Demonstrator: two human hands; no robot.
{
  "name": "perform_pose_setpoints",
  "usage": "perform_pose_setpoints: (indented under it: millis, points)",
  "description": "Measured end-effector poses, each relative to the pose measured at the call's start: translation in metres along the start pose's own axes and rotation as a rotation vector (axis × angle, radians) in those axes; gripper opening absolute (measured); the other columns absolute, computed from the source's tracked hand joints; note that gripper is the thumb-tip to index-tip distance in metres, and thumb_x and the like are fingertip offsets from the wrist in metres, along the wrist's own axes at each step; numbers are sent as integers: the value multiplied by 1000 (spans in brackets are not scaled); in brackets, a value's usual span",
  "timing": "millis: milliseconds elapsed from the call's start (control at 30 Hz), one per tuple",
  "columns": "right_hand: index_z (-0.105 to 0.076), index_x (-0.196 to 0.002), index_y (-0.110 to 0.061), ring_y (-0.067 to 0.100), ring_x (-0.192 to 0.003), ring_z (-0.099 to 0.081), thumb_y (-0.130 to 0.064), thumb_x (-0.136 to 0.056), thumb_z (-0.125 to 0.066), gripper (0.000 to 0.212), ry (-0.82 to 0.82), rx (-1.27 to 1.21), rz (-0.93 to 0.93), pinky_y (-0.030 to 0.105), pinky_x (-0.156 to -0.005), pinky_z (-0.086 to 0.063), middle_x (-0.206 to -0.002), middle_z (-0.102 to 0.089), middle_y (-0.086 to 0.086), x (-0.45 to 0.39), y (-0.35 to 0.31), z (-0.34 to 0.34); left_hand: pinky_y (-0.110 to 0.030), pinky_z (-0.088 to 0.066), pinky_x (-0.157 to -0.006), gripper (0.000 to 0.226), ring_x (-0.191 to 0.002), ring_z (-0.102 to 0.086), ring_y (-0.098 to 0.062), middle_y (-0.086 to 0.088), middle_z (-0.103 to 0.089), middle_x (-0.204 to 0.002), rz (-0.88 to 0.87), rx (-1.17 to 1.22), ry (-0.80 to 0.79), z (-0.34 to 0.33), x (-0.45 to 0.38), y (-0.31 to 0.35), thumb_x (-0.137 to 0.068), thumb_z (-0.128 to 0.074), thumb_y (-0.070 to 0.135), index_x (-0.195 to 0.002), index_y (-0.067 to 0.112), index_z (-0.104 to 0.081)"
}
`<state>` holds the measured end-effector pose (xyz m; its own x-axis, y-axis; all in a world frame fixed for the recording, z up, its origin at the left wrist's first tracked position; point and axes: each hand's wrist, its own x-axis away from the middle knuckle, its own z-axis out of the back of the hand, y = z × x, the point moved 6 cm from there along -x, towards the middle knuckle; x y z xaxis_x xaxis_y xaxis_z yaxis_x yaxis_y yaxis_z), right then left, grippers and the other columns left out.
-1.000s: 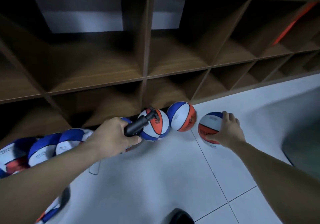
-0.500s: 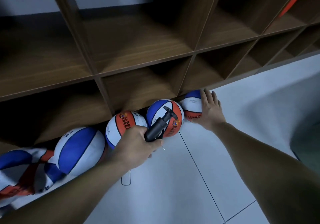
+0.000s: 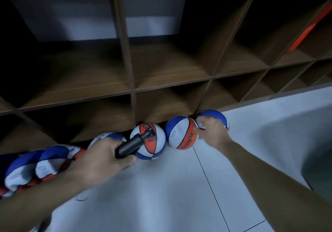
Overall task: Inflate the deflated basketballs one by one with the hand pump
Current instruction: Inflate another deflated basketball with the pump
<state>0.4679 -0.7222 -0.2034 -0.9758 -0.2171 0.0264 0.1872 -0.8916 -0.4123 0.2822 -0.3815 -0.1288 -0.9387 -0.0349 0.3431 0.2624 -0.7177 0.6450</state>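
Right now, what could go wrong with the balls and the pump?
The rightmost ball lies on smooth floor tiles at the end of the row, so it might roll off once the right hand lets go. The left hand grips the pump right by a round ball; its tip might bump that one loose.

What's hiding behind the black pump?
Behind the black hand pump sits a round red, white and blue basketball on the white tiled floor. The left hand covers the pump's lower end, so that part is unseen.
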Motion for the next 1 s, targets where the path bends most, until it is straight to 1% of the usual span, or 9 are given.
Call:
perform_pose_setpoints:
  millis: [100,200,300,433,500,633,733,900,1000]
  points:
    - [-74,-106,-18,17,-93,-69,-30,-88,-80,23,-43,4,194,35,-82,-53,-100,-74,-3,37,-100,4,-34,-48,-51,31,-45,-60,-10,2,-68,-56,70,-100,9,67,52,-40,-90,-86,39,-74,19,-68]
    - [-74,-106,-23,13,-94,-69,-33,-89,-79,21,-155,20,357,32,-82,-53,-98,-74,-8,69,-204,8,-30,-48,-52,35,-47,-60,-3,9,-67,-58,111,-269,115,138,103,-89,-86,-89,45,-72,20,-69]
    - [-72,-110,-25,16,-97,-66,-37,-91,-74,22,-259,143,562,35,-81,-51,-104,-69,-9,105,-305,1,-34,-47,-50,47,-49,-63,-16,4,-62,-53,180,-269,214,193,153,-139,-80,-86,57,-70,15,-67]
    - [-66,-116,-28,22,-102,-62,-48,-94,-68,30,-398,373,756,38,-82,-52,-114,-64,-7,155,-411,-40,-32,-44,-54,42,-60,-63,-15,1,-66,-65,236,-343,279,231,211,-197,-82,-86,51,-71,19,-61]
    - [-63,-108,-28,25,-99,-62,-49,-94,-67,26,-453,414,803,40,-82,-53,-108,-63,-4,178,-452,-72,-35,-47,-58,41,-66,-66,-18,-2,-69,-72,278,-373,263,238,232,-222,-84,-83,52,-76,17,-64]
    - [-55,-93,-26,27,-90,-62,-49,-95,-65,25,-531,410,779,45,-77,-56,-97,-59,-5,213,-502,-150,-34,-42,-52,41,-60,-62,-17,-4,-66,-69,296,-356,223,237,256,-260,-84,-82,49,-75,12,-66]
    - [-62,-110,-24,28,-102,-62,-44,-97,-65,24,-518,398,709,42,-80,-54,-110,-59,-4,216,-515,-194,-30,-38,-48,38,-57,-60,-18,-6,-66,-68,299,-312,192,235,263,-275,-86,-83,43,-73,12,-65]
    - [-52,-145,-18,32,-133,-52,-36,-91,-72,60,-394,356,516,44,-104,-50,-144,-51,6,164,-503,-225,-28,-39,-49,39,-53,-57,-17,-2,-64,-66,274,-245,202,241,264,-291,-88,-85,44,-71,18,-61]
    - [-35,-162,-18,31,-149,-40,-45,-81,-82,97,-382,299,432,45,-118,-40,-165,-35,5,126,-496,-233,-27,-37,-48,38,-53,-56,-16,-1,-64,-67,286,-228,210,247,259,-298,-89,-85,46,-73,21,-62]
